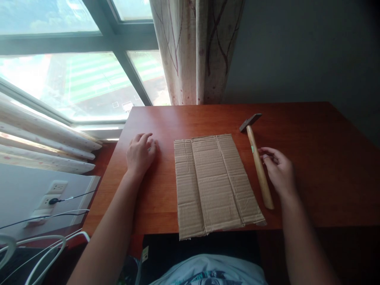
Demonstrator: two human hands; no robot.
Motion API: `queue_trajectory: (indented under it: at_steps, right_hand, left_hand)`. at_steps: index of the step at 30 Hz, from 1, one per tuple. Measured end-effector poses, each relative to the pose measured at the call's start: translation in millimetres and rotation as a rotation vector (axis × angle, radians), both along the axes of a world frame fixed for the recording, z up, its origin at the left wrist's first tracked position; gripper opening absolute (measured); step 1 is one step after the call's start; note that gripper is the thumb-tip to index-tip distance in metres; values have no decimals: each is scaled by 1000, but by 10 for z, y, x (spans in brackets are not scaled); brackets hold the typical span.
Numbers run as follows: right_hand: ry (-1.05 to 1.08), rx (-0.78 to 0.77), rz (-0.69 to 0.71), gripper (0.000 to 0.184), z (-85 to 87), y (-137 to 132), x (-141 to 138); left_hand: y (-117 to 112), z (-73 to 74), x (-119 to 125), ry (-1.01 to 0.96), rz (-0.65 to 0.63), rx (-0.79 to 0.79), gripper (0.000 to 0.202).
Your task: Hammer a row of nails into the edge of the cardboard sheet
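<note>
A hammer (259, 170) with a pale wooden handle and a dark metal head lies on the table, its head toward the far side. Just right of the handle is my right hand (279, 168), fingers loosely curled and apart, fingertips close to the wood; whether they touch it I cannot tell. My left hand (140, 152) rests on the table at the left, fingers bent toward the thumb. A small thin shiny thing (149, 149) shows between them, too small to name. Between my hands lies a flat, creased piece of corrugated cardboard (215, 182), its near edge overhanging the table.
The reddish-brown wooden table (320, 166) stands beside a window (97, 79) and a patterned curtain (190, 51). At the lower left are a wall socket (47, 201) with a black plug and several cables (59, 239).
</note>
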State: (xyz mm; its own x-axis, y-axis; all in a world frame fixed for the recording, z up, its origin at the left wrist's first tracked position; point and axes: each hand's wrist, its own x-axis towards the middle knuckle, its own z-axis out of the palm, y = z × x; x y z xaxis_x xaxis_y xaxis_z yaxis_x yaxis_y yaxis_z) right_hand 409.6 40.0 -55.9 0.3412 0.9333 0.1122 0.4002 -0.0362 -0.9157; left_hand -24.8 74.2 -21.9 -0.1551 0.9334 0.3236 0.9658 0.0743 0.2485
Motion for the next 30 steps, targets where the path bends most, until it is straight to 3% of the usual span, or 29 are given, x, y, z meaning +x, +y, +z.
queue_trajectory:
  at_steps: [4, 10, 30]
  right_hand:
    - [-25, -2, 7, 25, -9, 4, 3]
    - [-27, 0, 9, 26, -11, 5, 4]
    - [-23, -11, 7, 26, -12, 11, -2]
  left_hand:
    - [-181, 81, -101, 51, 0, 62, 30]
    - [-404, 96, -165, 272, -118, -38, 26]
    - [-452, 233, -77, 453, -223, -230, 31]
